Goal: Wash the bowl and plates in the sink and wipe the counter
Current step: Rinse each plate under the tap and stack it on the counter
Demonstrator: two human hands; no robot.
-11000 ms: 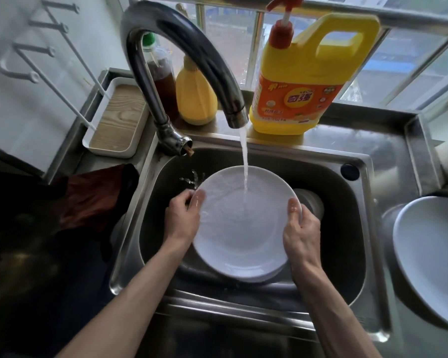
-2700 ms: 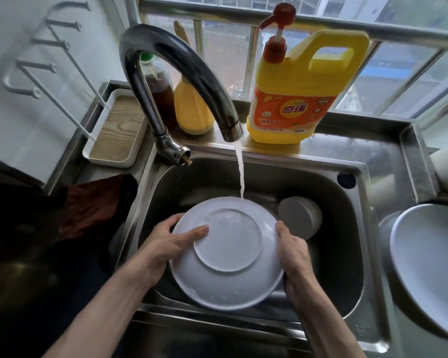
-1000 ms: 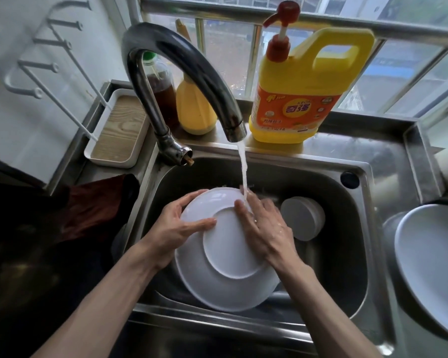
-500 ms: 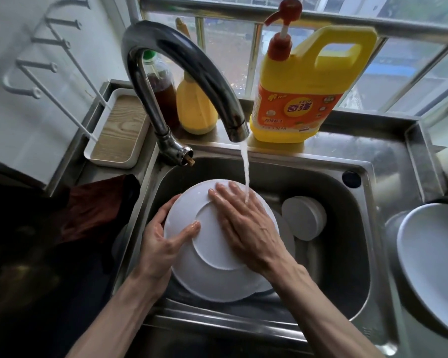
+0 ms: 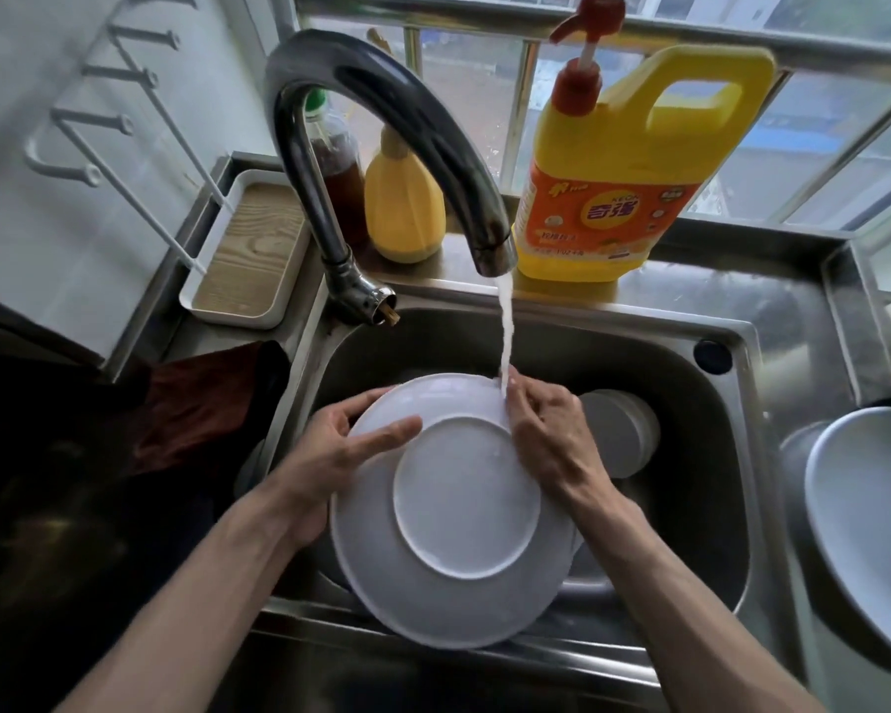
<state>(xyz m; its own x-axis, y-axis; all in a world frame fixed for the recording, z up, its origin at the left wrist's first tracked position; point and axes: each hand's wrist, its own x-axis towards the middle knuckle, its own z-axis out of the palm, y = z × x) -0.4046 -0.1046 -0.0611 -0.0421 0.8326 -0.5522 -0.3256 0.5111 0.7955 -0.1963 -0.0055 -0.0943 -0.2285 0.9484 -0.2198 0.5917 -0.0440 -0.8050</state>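
Pinching the plate [image 5: 464, 506] by its left rim with the left hand [image 5: 330, 455], thumb on its back; curling the right hand [image 5: 551, 440] round the far rim under the tap [image 5: 381, 120], over the near edge of the sink [image 5: 700, 506]. Likely slick, stiff, breakable: grip opposite rims.

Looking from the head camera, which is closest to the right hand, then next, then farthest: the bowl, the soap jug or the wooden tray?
From the right hand on the plate:
1. The bowl, just right of it in the sink.
2. The soap jug, behind the sink.
3. The wooden tray, far left, past the tap.
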